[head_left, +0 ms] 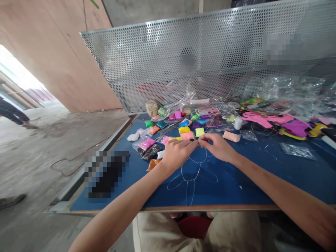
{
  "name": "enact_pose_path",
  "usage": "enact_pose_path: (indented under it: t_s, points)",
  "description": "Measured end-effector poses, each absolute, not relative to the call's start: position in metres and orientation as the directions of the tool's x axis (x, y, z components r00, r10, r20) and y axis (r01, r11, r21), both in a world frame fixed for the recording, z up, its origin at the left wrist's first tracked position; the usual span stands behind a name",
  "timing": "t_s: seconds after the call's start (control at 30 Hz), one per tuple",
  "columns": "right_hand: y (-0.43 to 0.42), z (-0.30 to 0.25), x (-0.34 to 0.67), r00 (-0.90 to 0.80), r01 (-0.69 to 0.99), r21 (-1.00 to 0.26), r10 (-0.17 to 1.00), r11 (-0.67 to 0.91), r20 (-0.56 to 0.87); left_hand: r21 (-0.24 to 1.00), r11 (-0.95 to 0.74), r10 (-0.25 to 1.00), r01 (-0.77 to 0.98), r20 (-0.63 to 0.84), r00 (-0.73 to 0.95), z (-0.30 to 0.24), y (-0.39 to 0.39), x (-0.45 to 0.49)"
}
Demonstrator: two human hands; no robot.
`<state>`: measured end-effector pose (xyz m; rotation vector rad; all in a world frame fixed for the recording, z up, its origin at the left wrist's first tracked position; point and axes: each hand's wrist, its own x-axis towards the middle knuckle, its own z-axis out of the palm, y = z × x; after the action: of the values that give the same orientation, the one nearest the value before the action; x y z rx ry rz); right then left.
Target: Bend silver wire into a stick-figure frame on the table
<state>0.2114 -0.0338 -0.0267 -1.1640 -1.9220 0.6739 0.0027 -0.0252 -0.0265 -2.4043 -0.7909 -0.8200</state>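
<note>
A thin silver wire (188, 180) is bent into a twisted ring with several long loops fanning out below it, just over the blue table. My left hand (177, 152) pinches this wire near its upper end, fingers pressed together. Right beside it, fingertips almost touching, my right hand (216, 146) is also closed on the wire between thumb and fingers. From between the fingertips a straight length of wire rises up and to the right. The exact spot where the fingers grip is partly hidden by the hands.
Small colourful packets, among them a yellow-green packet (200, 132), lie beyond my hands on the blue tabletop (225, 189). Pink cut-out shapes (256, 119) and clear plastic bags (291, 89) are heaped at right. A perforated metal panel (157, 59) stands behind. A blurred dark object (107, 176) lies at left.
</note>
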Motion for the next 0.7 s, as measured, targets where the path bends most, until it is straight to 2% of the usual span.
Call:
enact_pose_path:
  t_s: [0.37,0.57,0.7]
  points:
    - [-0.036,-0.0267,0.2095,-0.246,0.505,-0.719,0.878,0.478,0.411,-0.239,-0.699,0.371,0.674,0.685,0.627,-0.0275,-0.026,0.0026]
    - [-0.0358,-0.0292,0.2083,-0.182,0.638,-0.59,0.842,0.494,0.508,-0.222,-0.683,0.4,0.696,0.684,0.61,-0.0269,-0.0239,0.0046]
    - [-0.0369,-0.0295,0.2075,-0.175,0.656,-0.566,0.83,0.499,0.53,-0.215,-0.685,0.392,0.696,0.696,0.601,-0.0268,-0.0224,0.0049]
